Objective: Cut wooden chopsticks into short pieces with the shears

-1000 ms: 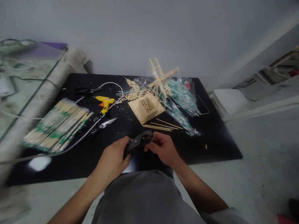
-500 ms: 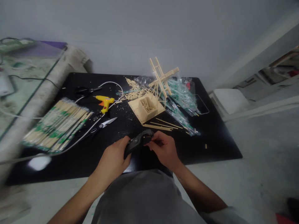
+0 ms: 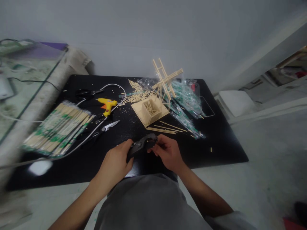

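Observation:
My left hand [image 3: 117,159] is closed around the handle of a black hand cutter [image 3: 141,145] with a curved head, held over the front of the table. At the cutter's head, my right hand [image 3: 168,152] has its fingers pinched together; what they hold is too small and dark to make out. Just beyond the hands lie several thin wooden sticks [image 3: 165,130]. Behind these stands a small open wooden box [image 3: 151,113] on a square base, with short sticks inside. A windmill-like frame of sticks [image 3: 165,81] rises at its back.
A yellow glue gun [image 3: 107,105] and scissors [image 3: 109,126] lie left of the base, with a white cable [image 3: 79,145] running past. Packed sticks [image 3: 59,127] are at the left. Cut pieces [image 3: 137,94] are heaped behind, and plastic wrappers [image 3: 187,99] lie at the right.
Almost nothing differs. Both hands and the cutter stay at the same spot, with only a slight shift of the right fingers at its head.

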Motion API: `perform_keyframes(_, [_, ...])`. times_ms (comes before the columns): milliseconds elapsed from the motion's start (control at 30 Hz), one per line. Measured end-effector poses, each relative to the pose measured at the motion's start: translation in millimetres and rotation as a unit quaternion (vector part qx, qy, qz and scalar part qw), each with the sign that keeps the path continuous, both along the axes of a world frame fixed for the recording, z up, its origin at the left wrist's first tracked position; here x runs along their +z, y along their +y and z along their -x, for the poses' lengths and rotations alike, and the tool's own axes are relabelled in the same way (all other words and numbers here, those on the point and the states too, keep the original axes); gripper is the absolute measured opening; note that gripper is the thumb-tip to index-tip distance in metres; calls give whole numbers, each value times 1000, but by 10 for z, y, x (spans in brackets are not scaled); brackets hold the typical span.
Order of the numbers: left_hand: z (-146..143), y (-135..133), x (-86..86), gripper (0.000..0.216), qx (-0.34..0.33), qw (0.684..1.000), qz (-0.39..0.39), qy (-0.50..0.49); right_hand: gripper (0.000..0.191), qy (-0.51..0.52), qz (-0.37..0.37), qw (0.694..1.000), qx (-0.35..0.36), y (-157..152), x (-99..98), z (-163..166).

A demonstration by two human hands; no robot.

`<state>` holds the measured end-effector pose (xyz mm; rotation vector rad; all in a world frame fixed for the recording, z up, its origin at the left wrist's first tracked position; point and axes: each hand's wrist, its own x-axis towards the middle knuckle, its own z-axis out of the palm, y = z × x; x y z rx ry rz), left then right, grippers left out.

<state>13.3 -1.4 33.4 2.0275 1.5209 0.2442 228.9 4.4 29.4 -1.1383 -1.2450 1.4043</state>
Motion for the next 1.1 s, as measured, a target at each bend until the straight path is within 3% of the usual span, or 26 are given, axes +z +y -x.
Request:
perform_keyframes(267, [8, 14, 8, 13, -1, 1000, 19, 3, 33, 21, 8, 999, 29, 8, -33, -18])
perform_keyframes(467, [-8, 10, 20, 13, 6, 1000, 21, -4, 33, 15, 15, 1000, 9, 12, -4, 15])
perform_keyframes(633, [37, 81, 39, 13, 33, 989, 69, -125, 30, 37, 25, 999, 13, 9, 22, 38])
perform_keyframes(733, [105, 187, 2, 31, 94, 932, 203, -286, 29, 72, 27, 997, 26, 13, 26, 46])
perform_keyframes(833, [153, 309, -37, 35, 171, 800, 372, -438, 29, 92, 35, 994, 41, 20, 21, 51])
perform_keyframes(933, [143, 407, -33, 28, 211, 691, 455, -521, 29, 112, 41, 992, 50, 26, 4, 55])
perform_keyframes(1000, [114, 447, -11, 27, 221, 661, 468, -542, 31, 120, 39, 991, 53, 27, -10, 57])
perform_keyframes(1100, [73, 470, 18, 30, 231, 651, 464, -555, 29, 127, 38, 990, 51, 24, -28, 53])
